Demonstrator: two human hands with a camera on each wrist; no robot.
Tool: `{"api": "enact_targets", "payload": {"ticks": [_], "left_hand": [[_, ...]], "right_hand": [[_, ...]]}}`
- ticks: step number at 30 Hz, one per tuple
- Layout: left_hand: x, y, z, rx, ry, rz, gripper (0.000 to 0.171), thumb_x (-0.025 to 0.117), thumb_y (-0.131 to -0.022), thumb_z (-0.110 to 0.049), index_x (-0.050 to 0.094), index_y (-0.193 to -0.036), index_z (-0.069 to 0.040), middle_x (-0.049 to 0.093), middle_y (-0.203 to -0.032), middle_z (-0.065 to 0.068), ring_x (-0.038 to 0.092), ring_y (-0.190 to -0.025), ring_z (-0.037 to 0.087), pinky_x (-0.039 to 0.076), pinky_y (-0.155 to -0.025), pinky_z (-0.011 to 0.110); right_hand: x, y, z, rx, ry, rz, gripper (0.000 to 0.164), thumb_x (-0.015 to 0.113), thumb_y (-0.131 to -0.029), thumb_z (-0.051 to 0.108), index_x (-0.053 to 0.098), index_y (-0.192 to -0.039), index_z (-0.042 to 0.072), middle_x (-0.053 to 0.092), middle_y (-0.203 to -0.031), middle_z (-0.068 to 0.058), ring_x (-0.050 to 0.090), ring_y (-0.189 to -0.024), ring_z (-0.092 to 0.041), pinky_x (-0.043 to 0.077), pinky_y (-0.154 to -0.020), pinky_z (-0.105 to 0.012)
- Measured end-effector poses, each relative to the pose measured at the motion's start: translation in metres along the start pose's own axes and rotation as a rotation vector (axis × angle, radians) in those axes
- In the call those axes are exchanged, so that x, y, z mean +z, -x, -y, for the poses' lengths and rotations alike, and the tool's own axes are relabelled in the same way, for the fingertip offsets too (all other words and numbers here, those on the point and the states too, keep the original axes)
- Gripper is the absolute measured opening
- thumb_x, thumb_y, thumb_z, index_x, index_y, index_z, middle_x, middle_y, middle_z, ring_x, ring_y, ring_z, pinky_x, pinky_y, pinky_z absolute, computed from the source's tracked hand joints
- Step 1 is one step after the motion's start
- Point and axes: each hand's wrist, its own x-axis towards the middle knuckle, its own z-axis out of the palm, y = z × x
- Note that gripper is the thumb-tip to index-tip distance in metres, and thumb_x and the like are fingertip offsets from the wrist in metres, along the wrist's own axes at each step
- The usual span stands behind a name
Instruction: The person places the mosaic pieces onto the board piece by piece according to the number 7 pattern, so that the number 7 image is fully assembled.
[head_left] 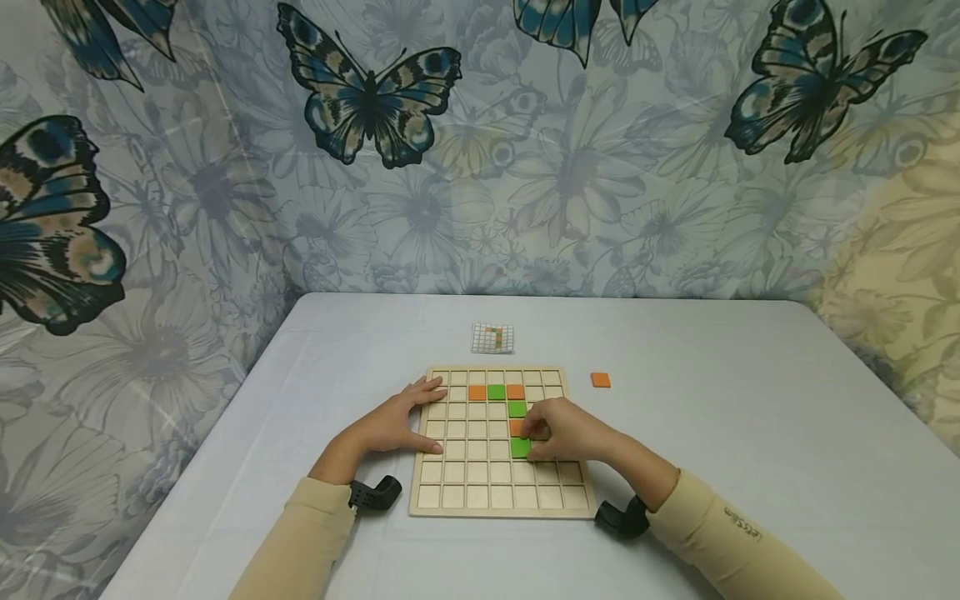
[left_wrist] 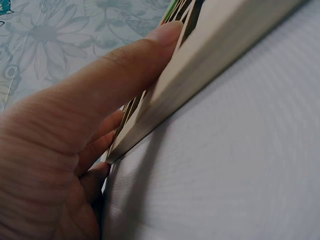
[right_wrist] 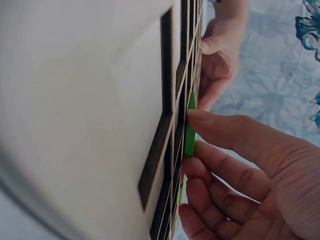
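Observation:
A pale wooden grid board (head_left: 477, 473) lies on the table. My left hand (head_left: 390, 425) rests on its left side with fingers and thumb spread; in the left wrist view, the thumb (left_wrist: 145, 52) lies over the rim. My right hand (head_left: 570, 429) pinches a green square tile (right_wrist: 190, 132) between thumb and index finger at a grid square. This lowest green tile (head_left: 521, 448) ends a column under an orange tile (head_left: 515, 427) and another green tile (head_left: 517, 409). Across the top of that column runs a row of orange (head_left: 477, 392), green (head_left: 496, 392) and orange (head_left: 515, 392).
A loose orange tile (head_left: 601, 380) lies on the white table (head_left: 735, 400), right of the board. Behind the board is a small card (head_left: 492, 338) printed with a coloured grid pattern. A butterfly-patterned wall covering (head_left: 585, 183) rises at the table's back.

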Motion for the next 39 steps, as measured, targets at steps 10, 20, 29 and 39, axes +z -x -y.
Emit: {"api": "enact_targets", "payload": {"ticks": [10,20,29,39], "left_hand": [[0.001,0.000,0.001,0.006,0.004,-0.001,0.090,0.082,-0.066,-0.041,0.042,-0.142,-0.016,0.021,-0.156,-0.001,0.005,-0.146,0.028,0.012,-0.113,0.059],[0.001,0.000,0.002,0.016,-0.002,0.000,0.090,0.082,-0.066,-0.040,0.041,-0.142,-0.015,0.021,-0.156,0.000,0.005,-0.146,0.029,0.013,-0.113,0.059],[0.000,0.000,0.000,0.003,-0.004,-0.002,0.090,0.082,-0.066,-0.042,0.042,-0.142,-0.016,0.021,-0.156,-0.002,0.005,-0.146,0.028,0.012,-0.113,0.059],[0.001,-0.001,0.002,0.002,-0.002,0.001,0.089,0.082,-0.066,-0.041,0.041,-0.142,-0.018,0.021,-0.156,-0.002,0.005,-0.146,0.027,0.012,-0.113,0.059]], "right_hand": [[-0.012,0.003,-0.004,-0.002,-0.033,-0.005,0.018,0.078,-0.074,0.014,0.070,-0.089,0.009,0.065,-0.088,0.001,0.057,-0.081,-0.013,0.050,-0.071,-0.023],[-0.036,0.005,-0.017,-0.044,-0.129,-0.028,0.030,0.076,-0.077,0.021,0.069,-0.102,0.006,0.066,-0.103,-0.006,0.059,-0.098,-0.024,0.049,-0.087,-0.042],[-0.051,0.002,-0.042,0.046,-0.125,-0.139,0.034,0.074,-0.079,0.020,0.067,-0.107,0.002,0.067,-0.107,-0.014,0.059,-0.104,-0.031,0.046,-0.093,-0.049],[-0.062,-0.004,-0.063,0.154,-0.144,-0.200,0.037,0.072,-0.081,0.022,0.066,-0.112,0.002,0.064,-0.115,-0.015,0.056,-0.109,-0.033,0.045,-0.093,-0.049]]}}
